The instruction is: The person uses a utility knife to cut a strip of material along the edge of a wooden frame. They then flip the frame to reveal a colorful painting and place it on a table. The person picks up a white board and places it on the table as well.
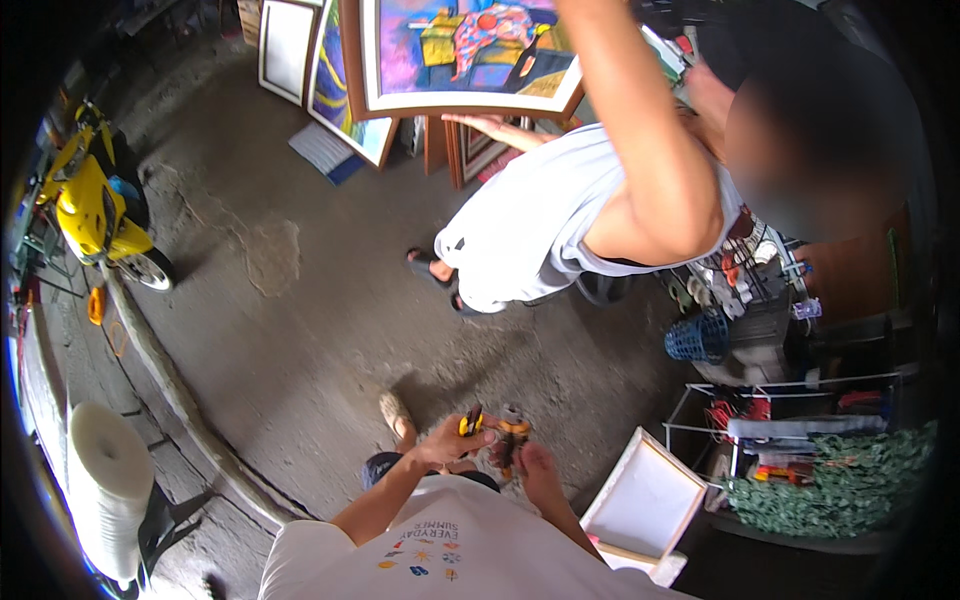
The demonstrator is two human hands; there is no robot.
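In front of my waist, my left hand (448,441) is closed around a small yellow-and-black tool (470,421), whose exact kind I cannot make out. Close beside it, my right hand (536,468) grips an orange-brown tool with a grey tip (513,432). The fingers partly cover both tools, and the tools sit a short gap apart. Ahead of me another person in a white sleeveless top (530,225) holds up a framed painting (470,103), one hand beneath its lower edge and one arm raised.
More frames (285,50) lean at the back. A yellow scooter (95,215) stands far left, with a roll of clear wrap (108,470) nearer. On the right are a stretched canvas back (645,495), a wire rack with greenery (830,490) and a blue basket (697,338).
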